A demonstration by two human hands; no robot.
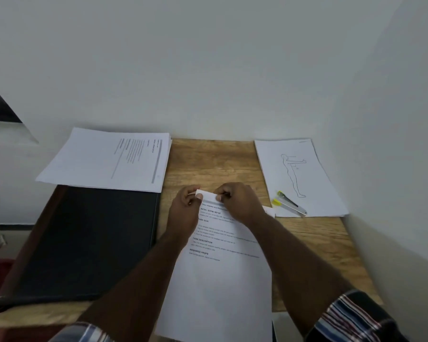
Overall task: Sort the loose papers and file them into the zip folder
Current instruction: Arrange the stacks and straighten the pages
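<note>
Both hands pinch the top edge of the sheet (223,267) between thumb and fingers, left hand (184,211) at its top-left corner, right hand (237,203) just beside it, so the page runs long-axis back toward the person. The black folder (84,243) lies flat just left of the sheet, nearer the left hand, apparently closed. One stack (104,159) overlaps its far edge, another (299,176) sits right with a stapler (289,203); bare desk (213,159) ahead looks like the only open room.

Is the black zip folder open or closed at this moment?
Closed. The black zip folder lies flat on the desk, only its plain cover showing; no papers are visible inside. The zip's state is unreadable.
</note>
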